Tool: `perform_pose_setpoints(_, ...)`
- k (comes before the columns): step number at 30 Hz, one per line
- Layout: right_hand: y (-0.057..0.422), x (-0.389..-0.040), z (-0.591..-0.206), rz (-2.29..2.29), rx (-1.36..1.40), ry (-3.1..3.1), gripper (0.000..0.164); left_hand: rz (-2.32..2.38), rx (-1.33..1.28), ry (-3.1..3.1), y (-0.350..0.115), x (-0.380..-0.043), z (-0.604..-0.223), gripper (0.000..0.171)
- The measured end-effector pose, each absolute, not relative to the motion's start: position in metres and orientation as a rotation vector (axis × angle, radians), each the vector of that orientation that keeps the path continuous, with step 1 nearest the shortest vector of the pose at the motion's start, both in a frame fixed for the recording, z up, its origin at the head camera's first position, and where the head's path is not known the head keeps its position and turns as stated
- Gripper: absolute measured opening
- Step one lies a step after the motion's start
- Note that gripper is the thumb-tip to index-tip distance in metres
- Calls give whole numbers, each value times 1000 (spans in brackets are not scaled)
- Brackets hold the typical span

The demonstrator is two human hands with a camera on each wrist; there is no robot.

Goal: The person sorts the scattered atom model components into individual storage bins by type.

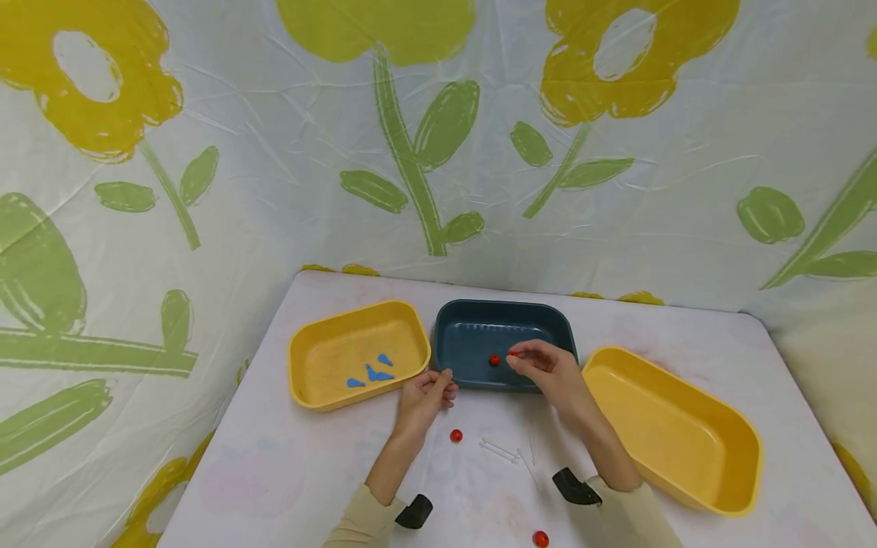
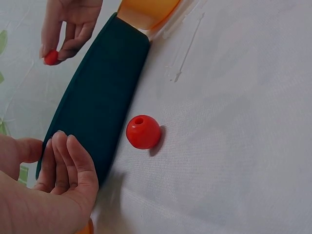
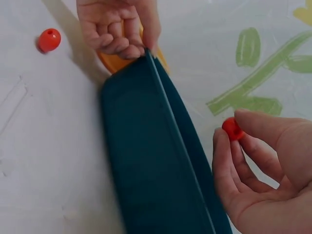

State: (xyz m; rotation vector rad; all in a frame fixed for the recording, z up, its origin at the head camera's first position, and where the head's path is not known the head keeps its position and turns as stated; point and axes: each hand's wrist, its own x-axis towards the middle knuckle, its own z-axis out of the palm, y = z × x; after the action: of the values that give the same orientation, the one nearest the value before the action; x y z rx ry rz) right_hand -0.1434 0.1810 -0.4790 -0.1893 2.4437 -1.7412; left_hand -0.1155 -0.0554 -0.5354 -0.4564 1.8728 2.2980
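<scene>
Between thumb and fingertips, my right hand (image 1: 553,374) pinches a red bead (image 3: 232,128) with a hole in it, above the dark teal bin (image 1: 473,335). Another red bead (image 1: 495,360) lies inside that bin. My left hand (image 1: 418,399) grips the bin's rim at its near left corner, thumb on one side and fingers curled on the other. On the cloth just in front of the bin sits a loose red bead (image 2: 144,132), its hole facing up. One more red bead (image 1: 541,539) is at the bottom edge of the head view.
A yellow bin (image 1: 318,346) on the left holds several blue drop-shaped pieces (image 1: 373,374). To the right stands another yellow bin (image 1: 685,426), angled. Several thin white sticks (image 1: 500,450) lie on the cloth-covered table between my forearms. A flowered cloth (image 1: 479,221) hangs behind.
</scene>
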Motion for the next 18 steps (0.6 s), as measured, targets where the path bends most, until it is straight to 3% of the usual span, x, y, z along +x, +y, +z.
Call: perform_pose_setpoints(18,181,-174,-495,-1680,8,2519,36,2298,-457,1883,-55,-115,-532,30)
